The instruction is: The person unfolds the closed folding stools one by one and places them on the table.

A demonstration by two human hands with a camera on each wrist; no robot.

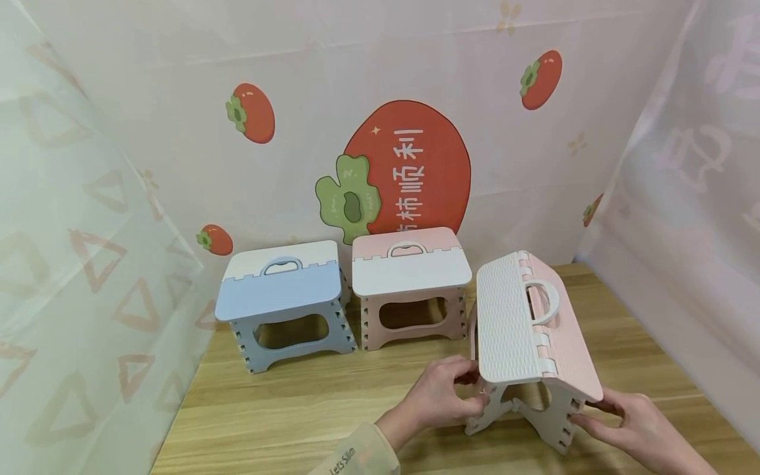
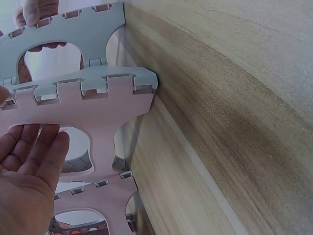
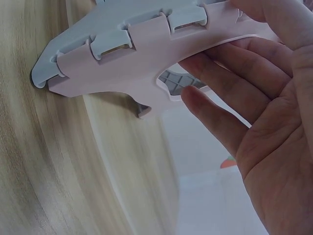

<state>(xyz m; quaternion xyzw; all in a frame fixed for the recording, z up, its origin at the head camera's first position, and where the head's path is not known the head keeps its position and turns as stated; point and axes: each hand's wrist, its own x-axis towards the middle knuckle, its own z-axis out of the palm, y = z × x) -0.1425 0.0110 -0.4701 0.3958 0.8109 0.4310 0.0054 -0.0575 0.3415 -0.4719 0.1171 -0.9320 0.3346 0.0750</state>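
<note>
A white-and-pink folding stool (image 1: 505, 323) stands at the right of the table, its top bent along the hinge line and its legs partly folded. My left hand (image 1: 436, 396) grips its left side, with fingers reaching into the opening of a pink leg panel (image 2: 100, 112) in the left wrist view. On the other side my right hand (image 1: 638, 425) holds the edge of the leg. The right wrist view shows that hand's fingers in the opening of the pink panel (image 3: 112, 76). A white loop handle (image 1: 549, 303) sticks up from the top.
A blue-and-white stool (image 1: 279, 293) and a pink-and-white stool (image 1: 410, 274) stand unfolded with flat tops along the back of the wooden table (image 1: 285, 415). Behind them hangs a white backdrop (image 1: 297, 59) printed with persimmons, and pale sheets close off both sides.
</note>
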